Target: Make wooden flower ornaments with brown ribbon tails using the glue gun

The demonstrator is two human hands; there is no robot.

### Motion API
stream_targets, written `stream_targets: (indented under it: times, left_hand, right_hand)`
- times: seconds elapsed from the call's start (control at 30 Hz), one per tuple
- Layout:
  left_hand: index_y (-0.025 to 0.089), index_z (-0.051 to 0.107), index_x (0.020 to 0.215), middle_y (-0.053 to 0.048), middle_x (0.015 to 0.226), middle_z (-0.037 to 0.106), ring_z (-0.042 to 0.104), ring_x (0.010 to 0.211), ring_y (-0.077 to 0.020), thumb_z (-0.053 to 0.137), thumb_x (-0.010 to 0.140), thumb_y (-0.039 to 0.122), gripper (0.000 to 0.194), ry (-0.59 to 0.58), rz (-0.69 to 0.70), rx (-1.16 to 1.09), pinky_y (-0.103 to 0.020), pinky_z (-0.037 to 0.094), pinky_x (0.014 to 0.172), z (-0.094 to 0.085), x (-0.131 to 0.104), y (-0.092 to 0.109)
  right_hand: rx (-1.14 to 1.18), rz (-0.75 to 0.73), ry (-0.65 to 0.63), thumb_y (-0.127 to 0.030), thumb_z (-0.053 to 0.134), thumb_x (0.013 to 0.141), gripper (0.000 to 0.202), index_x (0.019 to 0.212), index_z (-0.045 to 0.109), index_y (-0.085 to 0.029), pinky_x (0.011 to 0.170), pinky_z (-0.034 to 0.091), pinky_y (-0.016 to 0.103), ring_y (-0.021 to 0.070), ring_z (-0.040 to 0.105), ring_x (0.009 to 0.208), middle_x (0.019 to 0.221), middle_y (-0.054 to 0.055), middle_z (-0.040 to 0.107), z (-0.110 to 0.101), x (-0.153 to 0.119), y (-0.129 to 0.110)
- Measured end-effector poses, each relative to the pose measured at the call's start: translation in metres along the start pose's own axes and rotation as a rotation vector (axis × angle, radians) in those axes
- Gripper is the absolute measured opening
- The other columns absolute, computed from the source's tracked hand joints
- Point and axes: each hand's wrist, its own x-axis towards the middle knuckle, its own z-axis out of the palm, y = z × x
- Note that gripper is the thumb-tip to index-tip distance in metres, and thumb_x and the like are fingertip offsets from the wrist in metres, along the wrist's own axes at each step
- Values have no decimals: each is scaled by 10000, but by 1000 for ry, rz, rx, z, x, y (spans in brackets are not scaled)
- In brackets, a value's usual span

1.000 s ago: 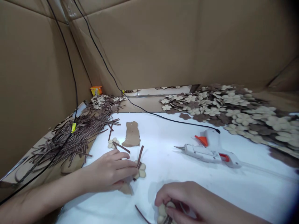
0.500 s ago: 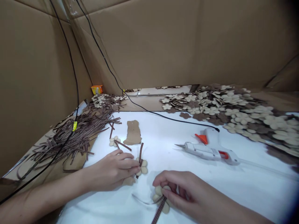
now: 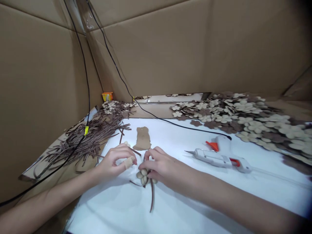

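Over the white board point(image 3: 175, 198), the right hand point(image 3: 158, 164) pinches a flower point(image 3: 142, 176).

flat white board point(image 3: 170, 139) lies open between the bare right hand point(image 3: 159, 164) and white-and-red plastic glue gun point(image 3: 215, 158); thin black cable point(image 3: 195, 128) crosses behind.

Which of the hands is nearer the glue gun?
The right. The right hand is left of the glue gun's nozzle, holding a cream flower; the left hand is farther left, with the right hand between it and the gun.
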Motion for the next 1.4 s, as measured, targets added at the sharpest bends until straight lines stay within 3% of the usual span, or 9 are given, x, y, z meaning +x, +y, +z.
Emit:
stream_targets:
  times: [0.13,0.27,0.4,0.5,0.6,0.77,0.93,1.17,1.4]
  left_hand:
    - [169,634,774,-54,790,663,564,801,-170,407,910,360,326,-12,-19,18,-307,417,785,4,-2,3]
    - [168,623,793,-45,796,657,546,801,-165,397,915,338,308,-49,-9,43,-305,401,802,3,-1,5]
    - [175,620,812,-38,821,645,527,847,-174,406,907,313,271,-93,-95,137,-299,388,803,1,0,11]
    - [187,613,907,-43,902,619,502,910,-192,453,880,350,230,-108,-191,177,-303,393,799,1,-1,25]
    - [204,592,971,-34,934,594,479,920,-196,512,841,421,265,-133,-234,142,-304,400,793,3,0,45]
    - [188,602,778,-24,836,605,473,859,-194,605,772,417,229,-27,-282,86,-293,386,764,8,11,67]
    - [165,611,750,-8,793,614,513,764,-152,656,723,397,238,-24,-445,-257,-240,381,686,10,21,64]
    - [139,562,707,-10,710,582,522,683,-136,685,688,422,308,-21,-541,-595,-238,386,634,11,23,59]
    - [132,547,711,-29,719,602,503,651,-123,666,677,506,393,-4,-553,-575,-220,371,590,4,25,41]
  right_hand:
    - [-50,2,-90,-132,695,695,286,964,621,-197,812,436,330,224,450,996,1053,75,533,-10,5,-2]
    - [44,-28,-191,-113,663,715,234,918,594,-205,823,409,319,202,448,965,979,38,569,-19,-2,-11]
    - [141,80,-204,-94,608,729,412,1101,551,-261,845,394,336,216,435,1027,967,44,537,-21,-14,-16]
    - [276,188,-136,-124,580,739,470,1171,502,-291,817,404,314,207,466,1009,958,34,520,-24,-19,-21]
    - [468,239,28,-163,560,751,404,1133,497,-278,750,408,260,153,515,857,908,-3,538,-26,-20,-29]
    - [635,257,223,-128,559,717,318,1011,489,-228,620,375,216,106,463,664,748,-44,519,-21,-17,-36]
    - [851,230,309,-306,633,742,332,1024,486,-211,624,382,237,114,474,671,769,-19,539,-17,-17,-31]
    - [1226,347,108,-493,688,676,494,1027,518,-189,681,406,275,136,561,720,810,28,627,-28,-22,-26]
    - [1163,404,69,-399,681,696,420,1016,504,-191,666,401,268,112,582,613,700,-28,607,-29,-29,-12]
